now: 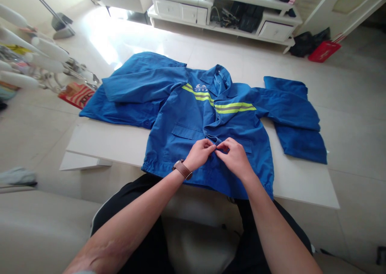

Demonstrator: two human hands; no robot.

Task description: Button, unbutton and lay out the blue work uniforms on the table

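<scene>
Blue jacket (193, 117), collar (223, 85) pointing away, long axis crosswise (sleeves (141, 85) spread)

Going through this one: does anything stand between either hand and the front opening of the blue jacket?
Nothing visible does. The left hand and right hand both pinch the blue jacket at its front opening, side by side. Any button there is hidden.

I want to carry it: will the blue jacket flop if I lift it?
The blue jacket would probably flop, since its front bends in loose folds. Its sleeves, spread sideways, would likely dangle. It probably wouldn't roll, lying mostly flat on the white table.
</scene>
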